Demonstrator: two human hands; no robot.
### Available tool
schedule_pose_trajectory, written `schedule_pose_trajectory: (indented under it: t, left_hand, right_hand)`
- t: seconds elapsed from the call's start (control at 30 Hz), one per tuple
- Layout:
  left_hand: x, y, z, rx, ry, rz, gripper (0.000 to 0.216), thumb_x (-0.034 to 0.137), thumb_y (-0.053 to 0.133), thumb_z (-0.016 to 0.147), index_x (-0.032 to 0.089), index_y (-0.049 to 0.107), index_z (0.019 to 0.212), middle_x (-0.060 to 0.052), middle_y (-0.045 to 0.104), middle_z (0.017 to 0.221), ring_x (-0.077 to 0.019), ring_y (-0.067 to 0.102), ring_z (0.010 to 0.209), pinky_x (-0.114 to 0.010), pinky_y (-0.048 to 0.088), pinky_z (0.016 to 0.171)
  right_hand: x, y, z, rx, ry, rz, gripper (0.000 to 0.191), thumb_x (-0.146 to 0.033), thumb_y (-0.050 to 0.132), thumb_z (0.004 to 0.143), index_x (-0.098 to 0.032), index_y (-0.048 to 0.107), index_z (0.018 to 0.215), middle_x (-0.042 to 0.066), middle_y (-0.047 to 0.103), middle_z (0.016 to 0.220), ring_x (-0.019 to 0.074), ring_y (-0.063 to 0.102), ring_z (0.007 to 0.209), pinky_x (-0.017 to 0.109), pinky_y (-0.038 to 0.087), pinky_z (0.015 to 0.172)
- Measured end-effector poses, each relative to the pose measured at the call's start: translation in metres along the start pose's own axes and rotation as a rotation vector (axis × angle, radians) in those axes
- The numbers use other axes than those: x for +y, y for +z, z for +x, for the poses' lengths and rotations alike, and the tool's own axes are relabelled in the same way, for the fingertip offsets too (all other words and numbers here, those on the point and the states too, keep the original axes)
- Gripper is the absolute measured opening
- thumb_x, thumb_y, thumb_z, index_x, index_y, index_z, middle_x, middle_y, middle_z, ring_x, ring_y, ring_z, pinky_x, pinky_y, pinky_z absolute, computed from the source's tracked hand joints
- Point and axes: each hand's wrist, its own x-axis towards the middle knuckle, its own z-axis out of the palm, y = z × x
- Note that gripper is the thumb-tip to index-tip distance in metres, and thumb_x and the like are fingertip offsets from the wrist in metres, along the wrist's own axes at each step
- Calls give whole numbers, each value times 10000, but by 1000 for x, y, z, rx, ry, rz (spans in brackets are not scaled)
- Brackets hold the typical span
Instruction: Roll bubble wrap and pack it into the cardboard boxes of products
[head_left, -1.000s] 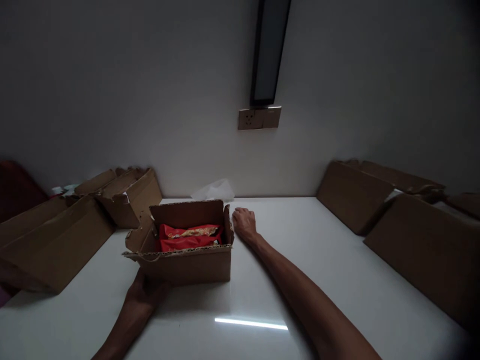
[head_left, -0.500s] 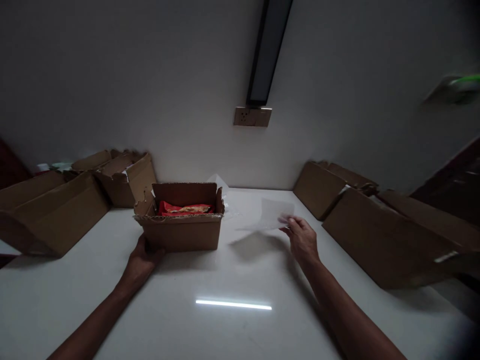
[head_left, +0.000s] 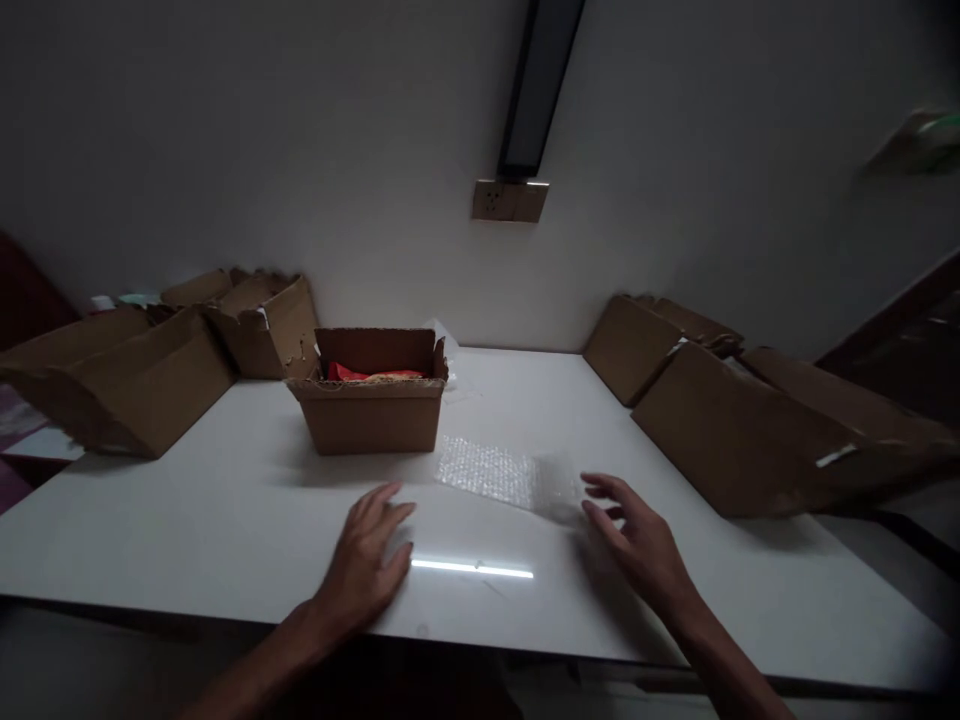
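A piece of clear bubble wrap [head_left: 491, 472] lies on the white table [head_left: 247, 540], its right end slightly blurred and lifted. Beside that end is my right hand [head_left: 637, 540], fingers apart; nothing shows between them. My left hand [head_left: 367, 555] hovers near the table's front edge with spread fingers, holding nothing. Behind it stands an open cardboard box [head_left: 367, 420], upright. Inside the box, red packets [head_left: 375, 375] show just over the front wall; their lower part is hidden.
Several open cardboard boxes line the left side [head_left: 165, 380] and the right side [head_left: 735, 430]. Crumpled clear plastic [head_left: 448, 345] lies behind the middle box. A wall socket [head_left: 510, 200] is above the table, against the back wall.
The right hand has let go of the bubble wrap, which has come down onto the table. My left hand has left the box and come nearer. The view has tilted down.
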Motion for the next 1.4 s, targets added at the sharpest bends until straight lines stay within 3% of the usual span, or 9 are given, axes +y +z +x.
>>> schedule_pose_trajectory:
  t: [0.17, 0.4, 0.6, 0.77, 0.87, 1.0, 1.13, 1.3, 1.4]
  left_hand:
    - [26, 27, 40, -272, 59, 10, 419, 145, 613, 808, 154, 599, 1227, -201, 450, 1498, -367, 430, 1377, -585, 410, 1100]
    - [30, 29, 51, -376, 74, -45, 469, 192, 617, 819, 132, 555, 1280, -233, 419, 1511, -378, 404, 1394, -597, 370, 1120]
    - [55, 17, 28, -342, 219, -355, 840, 83, 599, 721, 239, 311, 1495, -125, 481, 1480, -291, 430, 1373, -529, 380, 1133]
    - [76, 19, 16, -296, -94, -393, 462, 129, 532, 863, 197, 535, 1320, -70, 703, 1016, -216, 633, 951, -420, 521, 899]
    - [73, 28, 18, -240, -164, -311, 370, 145, 524, 868, 175, 608, 1227, -64, 709, 928, -221, 638, 875, -421, 517, 858]
    - [66, 40, 26, -189, -161, -173, 424, 137, 528, 839, 171, 598, 1256, -42, 693, 826, -221, 618, 795, -407, 505, 800]
    - [65, 43, 31, -207, -134, -147, 413, 124, 551, 825, 196, 607, 1228, -34, 694, 833, -221, 611, 808, -411, 492, 825]
    - [75, 31, 25, -142, 31, -252, 453, 241, 652, 832, 180, 563, 1272, -117, 660, 1193, -273, 591, 1077, -449, 477, 935]
    - [79, 25, 19, -232, 70, -257, 412, 144, 565, 862, 193, 579, 1270, -85, 712, 1037, -238, 627, 954, -419, 494, 880]
  right_hand:
    - [30, 15, 29, -38, -395, -502, 635, 11, 473, 742, -282, 665, 1272, 121, 500, 1501, 348, 513, 1318, 534, 491, 954]
    - [-3, 21, -22, -77, -726, -368, 179, -134, 531, 879, -189, 690, 940, 163, 639, 1312, 321, 579, 1196, 477, 494, 889]
    - [-60, 33, -63, -292, -593, -116, 138, -124, 522, 890, -200, 637, 883, 48, 714, 848, 189, 618, 757, 366, 475, 748]
    - [-60, 44, -54, -420, -401, 31, 145, -204, 600, 888, -216, 662, 1019, 42, 747, 896, 199, 656, 784, 334, 509, 713]
    - [-53, 43, -51, -256, -362, 73, 239, -258, 595, 913, -217, 637, 1144, 61, 757, 982, 201, 688, 806, 328, 534, 715]
    - [-49, 31, -62, 105, -532, -90, 269, -218, 591, 915, -244, 623, 1180, 99, 720, 1111, 253, 669, 989, 406, 502, 846]
    - [-50, 29, -68, -72, -665, -253, 346, -230, 598, 895, -263, 623, 1238, 103, 680, 1264, 285, 627, 1127, 453, 459, 924]
    - [-46, 41, -58, -65, -717, -128, 260, -136, 492, 946, -241, 649, 1124, 64, 765, 983, 211, 695, 851, 373, 521, 754]
    - [-45, 42, -58, -117, -639, 7, 201, -187, 504, 968, -241, 643, 1103, 40, 760, 885, 184, 693, 745, 320, 544, 656]
